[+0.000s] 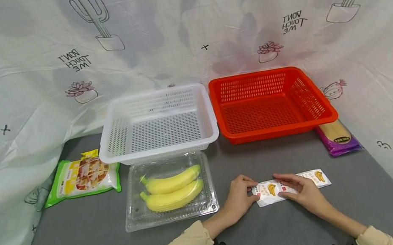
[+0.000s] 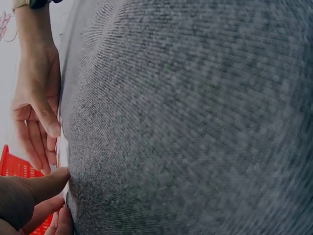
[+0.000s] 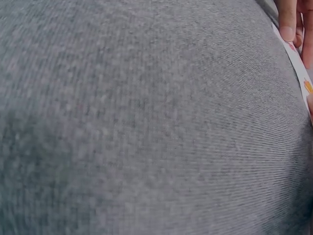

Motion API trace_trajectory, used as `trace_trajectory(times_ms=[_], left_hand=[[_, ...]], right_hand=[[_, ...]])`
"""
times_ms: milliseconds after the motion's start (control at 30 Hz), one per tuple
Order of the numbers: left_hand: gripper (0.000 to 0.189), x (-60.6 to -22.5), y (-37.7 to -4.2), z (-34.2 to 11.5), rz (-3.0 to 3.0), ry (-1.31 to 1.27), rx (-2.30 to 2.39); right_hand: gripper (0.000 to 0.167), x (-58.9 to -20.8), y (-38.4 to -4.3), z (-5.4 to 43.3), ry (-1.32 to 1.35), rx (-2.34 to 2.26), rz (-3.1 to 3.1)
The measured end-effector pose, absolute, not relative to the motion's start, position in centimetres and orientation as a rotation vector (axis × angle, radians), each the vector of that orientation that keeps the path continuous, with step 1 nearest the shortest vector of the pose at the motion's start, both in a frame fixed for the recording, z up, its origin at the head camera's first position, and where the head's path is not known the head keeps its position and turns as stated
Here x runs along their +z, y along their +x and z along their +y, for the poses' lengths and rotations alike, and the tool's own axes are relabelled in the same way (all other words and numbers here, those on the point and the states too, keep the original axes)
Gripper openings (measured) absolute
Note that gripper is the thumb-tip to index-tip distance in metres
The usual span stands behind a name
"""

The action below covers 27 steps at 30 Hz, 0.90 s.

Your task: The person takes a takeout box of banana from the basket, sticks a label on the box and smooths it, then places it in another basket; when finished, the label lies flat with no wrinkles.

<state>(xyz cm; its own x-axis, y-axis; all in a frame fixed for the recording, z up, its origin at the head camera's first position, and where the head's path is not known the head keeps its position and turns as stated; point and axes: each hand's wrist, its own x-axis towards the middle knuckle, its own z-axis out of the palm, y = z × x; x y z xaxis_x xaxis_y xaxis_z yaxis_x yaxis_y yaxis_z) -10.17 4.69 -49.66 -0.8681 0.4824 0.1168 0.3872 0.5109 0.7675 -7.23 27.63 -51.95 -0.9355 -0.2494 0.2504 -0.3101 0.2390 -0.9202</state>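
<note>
A white strip of banana labels (image 1: 268, 202) lies on the dark table, printed with yellow bananas. At its left end, my left hand (image 1: 240, 196) grips the edge with bent fingers and thumb. My right hand (image 1: 306, 196) rests across the strip's middle, fingers and thumb extended, hiding part of it. In the left wrist view, the right hand (image 2: 36, 93) touches the strip with its thumb, while the left hand (image 2: 29, 200) appears below. To the left sits a clear plastic box (image 1: 134, 218) with two yellow bananas (image 1: 177, 196) inside, its lid shut.
A white basket (image 1: 160, 150) and a red basket (image 1: 275, 132) stand side by side at the back. A green-edged food bag (image 1: 86, 178) lies at left. A purple packet (image 1: 338, 140) lies partly under the red basket. Printed cloth (image 1: 181, 26) hangs behind.
</note>
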Motion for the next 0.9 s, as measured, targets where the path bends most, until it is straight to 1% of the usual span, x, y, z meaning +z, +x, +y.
trace_trajectory(times_ms=[267, 533, 667, 800, 900], left_hand=[[0.031, -49.5, -10.2, 4.6, 2.641, 0.735, 1.299], [0.032, -49.7, -10.2, 4.8, 2.671, 0.763, 1.262], [0.032, -49.6, -10.2, 4.8, 2.677, 0.765, 1.253], [0.031, -49.5, -10.3, 4.7, 2.676, 0.767, 1.236], [0.031, -49.4, -10.3, 4.7, 2.679, 0.767, 1.231]], right_hand=[[0.041, -51.5, -7.7, 27.2, 0.595, 1.723, -2.496], [0.038, -50.9, -7.7, 26.6, 0.606, 1.654, -2.470], [0.032, -50.8, -7.6, 26.4, 0.617, 1.600, -2.477], [0.027, -50.3, -7.6, 26.3, 0.540, 1.486, -2.584], [0.026, -49.5, -7.4, 26.0, 0.398, 1.434, -2.701]])
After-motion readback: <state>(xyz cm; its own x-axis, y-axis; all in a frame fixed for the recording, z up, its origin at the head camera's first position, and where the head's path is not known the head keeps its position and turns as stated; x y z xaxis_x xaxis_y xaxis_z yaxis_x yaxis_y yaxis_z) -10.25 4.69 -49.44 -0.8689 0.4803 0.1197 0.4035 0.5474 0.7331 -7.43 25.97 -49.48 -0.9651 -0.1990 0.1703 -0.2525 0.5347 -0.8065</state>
